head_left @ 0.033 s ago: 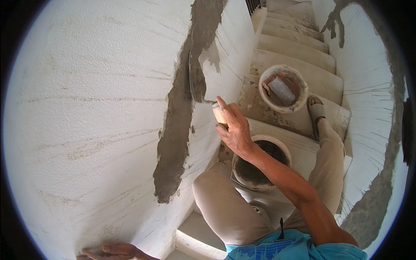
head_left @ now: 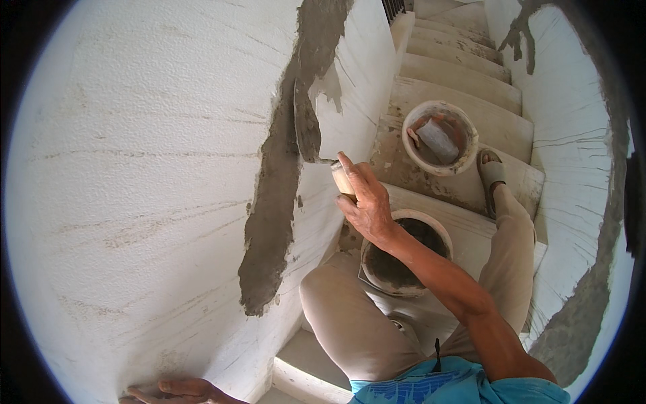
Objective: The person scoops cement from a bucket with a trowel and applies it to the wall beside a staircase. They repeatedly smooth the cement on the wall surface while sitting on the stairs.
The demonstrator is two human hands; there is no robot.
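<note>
My right hand [head_left: 367, 202] is closed round the pale wooden handle of a trowel [head_left: 342, 179]. The trowel's blade [head_left: 307, 124], smeared with grey mortar, lies against the wall along a long grey mortar strip [head_left: 272, 209]. That strip runs down the white wall [head_left: 168, 182] with ragged edges. At the lower left, my left hand [head_left: 178, 390] rests on the wall with its fingers stretched out; part of it is cut off by the picture's lower edge. Beneath my right forearm stands a bucket [head_left: 442, 231] with dark grey mortar in it.
A second bucket [head_left: 408, 153], holding a grey block-like piece and reddish water or residue, stands on a higher step. Stairs [head_left: 464, 77] climb away at the upper right. My sandalled foot [head_left: 491, 172] is beside that bucket. Another mortar band [head_left: 579, 323] marks the right wall.
My right hand and the trowel have shifted very slightly down. Nothing else has visibly moved.
</note>
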